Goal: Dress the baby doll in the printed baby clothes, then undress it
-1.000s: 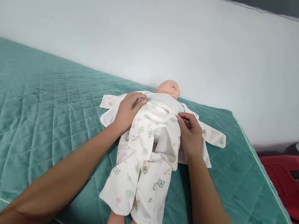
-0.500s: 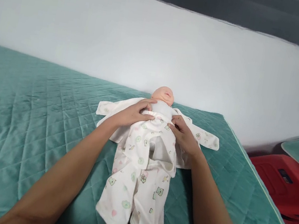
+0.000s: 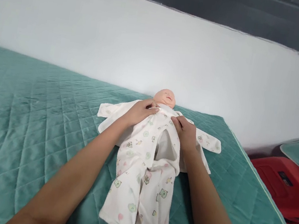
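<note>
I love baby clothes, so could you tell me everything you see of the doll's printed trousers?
The trousers look like soft white cloth, printed with green, pink and yellowish motifs, some animal-like. They lie on the doll, waist towards its head and wide, loose hems towards the camera, lower legs showing below. A gap at the crotch shows plain pale cloth inside. The left hand and right hand hold the waist edge high on the body. Any fastening is too small to tell.

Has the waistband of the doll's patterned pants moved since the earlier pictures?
Yes: the waistband has moved up toward the doll's head, now nearly level in the picture with the far right corner of the green quilted cover.
</note>
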`<state>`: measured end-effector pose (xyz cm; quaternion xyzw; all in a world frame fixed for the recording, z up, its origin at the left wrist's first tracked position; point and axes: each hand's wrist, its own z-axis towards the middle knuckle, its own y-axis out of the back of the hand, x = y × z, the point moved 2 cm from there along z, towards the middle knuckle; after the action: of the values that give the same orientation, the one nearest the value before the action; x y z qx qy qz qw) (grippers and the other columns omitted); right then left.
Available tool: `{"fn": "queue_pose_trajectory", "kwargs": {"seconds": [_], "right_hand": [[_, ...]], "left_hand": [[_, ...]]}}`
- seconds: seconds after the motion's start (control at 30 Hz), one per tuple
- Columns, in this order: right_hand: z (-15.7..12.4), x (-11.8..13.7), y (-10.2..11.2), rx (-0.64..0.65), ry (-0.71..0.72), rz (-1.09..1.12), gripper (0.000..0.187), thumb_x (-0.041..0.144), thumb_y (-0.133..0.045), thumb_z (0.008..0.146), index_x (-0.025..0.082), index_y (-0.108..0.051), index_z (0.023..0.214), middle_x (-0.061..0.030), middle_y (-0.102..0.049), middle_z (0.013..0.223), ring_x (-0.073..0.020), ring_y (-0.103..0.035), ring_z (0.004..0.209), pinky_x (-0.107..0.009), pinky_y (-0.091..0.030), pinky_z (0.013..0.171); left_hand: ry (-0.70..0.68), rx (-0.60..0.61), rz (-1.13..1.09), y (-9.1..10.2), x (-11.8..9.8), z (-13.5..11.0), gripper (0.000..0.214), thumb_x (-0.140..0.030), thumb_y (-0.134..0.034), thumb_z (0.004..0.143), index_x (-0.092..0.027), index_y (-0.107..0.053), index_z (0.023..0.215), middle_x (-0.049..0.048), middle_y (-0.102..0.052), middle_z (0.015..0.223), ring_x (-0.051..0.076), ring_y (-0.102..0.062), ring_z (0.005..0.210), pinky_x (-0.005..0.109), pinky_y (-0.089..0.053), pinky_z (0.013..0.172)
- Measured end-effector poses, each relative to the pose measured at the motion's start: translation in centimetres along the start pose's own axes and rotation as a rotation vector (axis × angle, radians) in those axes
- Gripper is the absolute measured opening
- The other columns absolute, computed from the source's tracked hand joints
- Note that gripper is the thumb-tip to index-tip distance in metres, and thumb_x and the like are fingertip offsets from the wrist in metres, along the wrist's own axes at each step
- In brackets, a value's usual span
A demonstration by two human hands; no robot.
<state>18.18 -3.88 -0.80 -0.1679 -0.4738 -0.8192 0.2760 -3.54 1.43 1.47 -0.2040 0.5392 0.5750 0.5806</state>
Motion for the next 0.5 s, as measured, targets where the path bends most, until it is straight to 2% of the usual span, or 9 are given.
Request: {"fn": "queue_pose_trajectory", "kwargs": {"seconds": [0.07, 0.13, 0.27, 0.37, 0.5], "right_hand": [[1.1, -0.1, -0.4, 0.013, -0.030, -0.005, 0.039, 0.053, -0.047, 0.097, 0.022, -0.051, 0.073, 0.0017, -0.055, 0.065, -0.0143, -0.044, 0.062, -0.028, -0.031, 0.064], [2.2, -0.2, -0.7, 0.037, -0.063, -0.003, 0.039, 0.054, -0.047, 0.096, 0.022, -0.052, 0.074, 0.0009, -0.056, 0.066, -0.0150, -0.043, 0.063, -0.028, -0.031, 0.064], [3.8, -0.4, -1.3, 0.090, -0.118, 0.033, 0.042, 0.056, -0.048, 0.094, 0.022, -0.047, 0.068, 0.0017, -0.049, 0.061, -0.0151, -0.039, 0.062, -0.029, -0.029, 0.062], [4.1, -0.6, -1.5, 0.081, -0.157, 0.069, 0.044, 0.055, -0.049, 0.093, 0.022, -0.044, 0.065, 0.0027, -0.044, 0.059, -0.0142, -0.036, 0.062, -0.029, -0.028, 0.061], [3.7, -0.5, -1.5, 0.067, -0.198, 0.111, 0.042, 0.054, -0.052, 0.092, 0.021, -0.047, 0.067, 0.0027, -0.048, 0.061, -0.0139, -0.038, 0.062, -0.029, -0.029, 0.060]], "left_hand": [[0.043, -0.035, -0.001, 0.1, 0.4, 0.6, 0.023, -0.034, -0.060, 0.085, -0.020, -0.047, 0.072, -0.0038, -0.050, 0.072, 0.015, -0.050, 0.074, 0.027, -0.037, 0.071], [0.088, -0.064, -0.012, 0.1, 1.0, 1.4, 0.022, -0.031, -0.060, 0.084, -0.020, -0.046, 0.071, -0.0051, -0.046, 0.067, 0.013, -0.043, 0.067, 0.026, -0.033, 0.067], [0.147, -0.098, -0.006, 0.2, 2.1, 2.7, 0.022, -0.025, -0.062, 0.083, -0.019, -0.045, 0.070, -0.0059, -0.046, 0.064, 0.012, -0.042, 0.065, 0.026, -0.029, 0.065], [0.156, -0.129, 0.044, 0.3, 2.3, 3.1, 0.022, -0.021, -0.062, 0.083, -0.019, -0.045, 0.069, -0.0061, -0.046, 0.063, 0.011, -0.041, 0.064, 0.026, -0.029, 0.065], [0.167, -0.160, 0.073, 0.2, 1.9, 2.8, 0.023, -0.020, -0.061, 0.084, -0.020, -0.044, 0.068, -0.0061, -0.043, 0.063, 0.012, -0.040, 0.063, 0.027, -0.028, 0.064]]}}
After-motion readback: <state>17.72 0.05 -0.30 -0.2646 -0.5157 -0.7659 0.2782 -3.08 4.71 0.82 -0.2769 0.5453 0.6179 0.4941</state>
